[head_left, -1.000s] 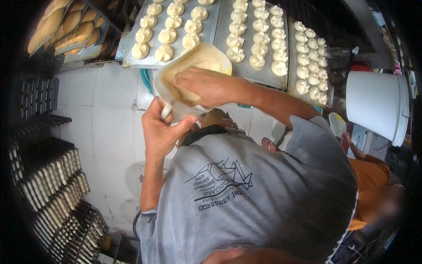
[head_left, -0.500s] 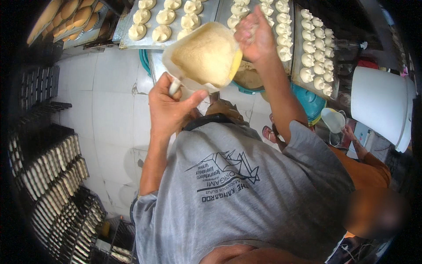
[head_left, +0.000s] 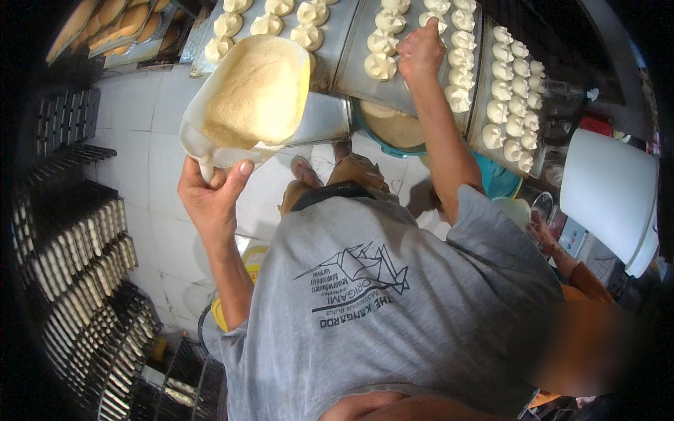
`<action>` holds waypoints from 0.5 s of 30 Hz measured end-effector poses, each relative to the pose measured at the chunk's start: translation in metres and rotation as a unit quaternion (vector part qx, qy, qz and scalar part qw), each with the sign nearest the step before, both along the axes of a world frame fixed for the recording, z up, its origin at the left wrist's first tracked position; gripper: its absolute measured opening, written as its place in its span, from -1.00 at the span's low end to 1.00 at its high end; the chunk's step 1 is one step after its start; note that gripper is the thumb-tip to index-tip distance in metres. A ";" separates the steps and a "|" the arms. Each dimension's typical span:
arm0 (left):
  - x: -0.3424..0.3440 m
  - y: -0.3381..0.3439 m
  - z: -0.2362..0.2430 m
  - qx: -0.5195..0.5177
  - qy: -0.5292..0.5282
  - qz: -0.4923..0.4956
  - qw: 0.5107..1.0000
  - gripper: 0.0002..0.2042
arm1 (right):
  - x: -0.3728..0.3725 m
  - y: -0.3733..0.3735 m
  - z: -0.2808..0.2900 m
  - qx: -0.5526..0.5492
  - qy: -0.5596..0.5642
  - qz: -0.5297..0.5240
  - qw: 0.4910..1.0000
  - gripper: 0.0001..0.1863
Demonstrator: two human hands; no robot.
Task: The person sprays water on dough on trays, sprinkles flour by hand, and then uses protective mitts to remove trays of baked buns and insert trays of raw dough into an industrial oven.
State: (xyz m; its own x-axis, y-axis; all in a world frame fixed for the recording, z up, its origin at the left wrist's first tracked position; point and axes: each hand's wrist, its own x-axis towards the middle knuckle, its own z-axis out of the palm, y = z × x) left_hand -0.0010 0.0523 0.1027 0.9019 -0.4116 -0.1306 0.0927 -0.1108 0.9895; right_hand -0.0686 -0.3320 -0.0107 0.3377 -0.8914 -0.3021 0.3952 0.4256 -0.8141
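Note:
A white scoop-like container (head_left: 193, 137) is held out by its handle in my left hand (head_left: 214, 200), thumb on the near side. Pale, tan crumbs (head_left: 253, 98) fill much of its inside. It overlaps the near edge of the left metal tray (head_left: 328, 52), which carries rows of swirled dough pieces (head_left: 307, 36). Over the middle tray (head_left: 354, 67), my right hand (head_left: 421, 52) has its fingers drawn together among more dough pieces (head_left: 380, 67). What is in those fingers, if anything, is hidden.
Below the middle tray stands a teal tub (head_left: 400, 151) of tan powder. A third dough tray (head_left: 481, 144) lies to the right, near a white bucket (head_left: 607, 193) and a co-worker's arm (head_left: 562, 259). Dark racks (head_left: 91, 238) of dough strips line the left.
My left hand has swung left with the container, away from my right hand. My right hand has moved from beside the container to the middle tray.

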 end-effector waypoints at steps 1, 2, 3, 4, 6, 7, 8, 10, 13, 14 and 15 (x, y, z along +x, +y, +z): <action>0.001 0.001 -0.004 0.001 -0.010 0.003 1.000 -0.58 | 0.003 -0.006 -0.001 -0.020 -0.021 0.016 0.999 -0.53; 0.002 0.000 -0.005 0.002 -0.019 0.007 1.000 -0.60 | 0.006 -0.013 -0.003 -0.040 -0.042 0.031 0.998 -0.51; 0.003 -0.001 -0.006 0.000 -0.018 0.010 1.000 -0.61 | 0.009 -0.015 0.001 -0.060 -0.062 0.046 0.995 -0.49; 0.004 -0.002 -0.005 -0.003 -0.017 0.013 1.000 -0.61 | 0.015 -0.016 0.003 -0.056 -0.055 0.017 0.997 -0.49; 0.004 -0.006 -0.003 -0.004 -0.021 0.018 1.000 -0.62 | 0.034 -0.015 0.006 -0.047 -0.042 -0.040 0.997 -0.50; 0.004 -0.009 0.000 -0.003 -0.026 0.020 0.999 -0.62 | 0.033 -0.019 0.003 -0.041 -0.033 -0.016 0.998 -0.50; 0.003 -0.011 0.002 -0.002 -0.030 0.022 0.999 -0.62 | 0.030 -0.024 -0.002 -0.035 -0.023 0.007 0.999 -0.51; 0.005 -0.010 0.001 0.010 -0.032 0.023 0.999 -0.61 | 0.029 -0.034 -0.002 -0.009 -0.011 0.033 0.999 -0.52; 0.003 -0.017 0.010 0.002 -0.003 0.040 0.999 -0.55 | 0.035 -0.051 -0.004 -0.063 -0.056 0.035 0.996 -0.51; 0.002 -0.021 0.014 -0.005 0.012 0.048 0.999 -0.53 | 0.039 -0.058 -0.006 -0.086 -0.061 0.031 0.994 -0.48; 0.002 -0.025 0.015 -0.005 0.012 0.053 0.999 -0.52 | 0.045 -0.059 -0.002 -0.071 -0.057 0.007 0.996 -0.47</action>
State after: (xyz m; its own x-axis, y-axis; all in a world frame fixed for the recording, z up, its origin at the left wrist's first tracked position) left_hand 0.0009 0.0276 0.1176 0.9371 -0.3155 -0.1497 0.1279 -0.0889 0.9878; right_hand -0.0236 -0.3909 -0.0122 0.3755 -0.9173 -0.1322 0.4839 0.3157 -0.8162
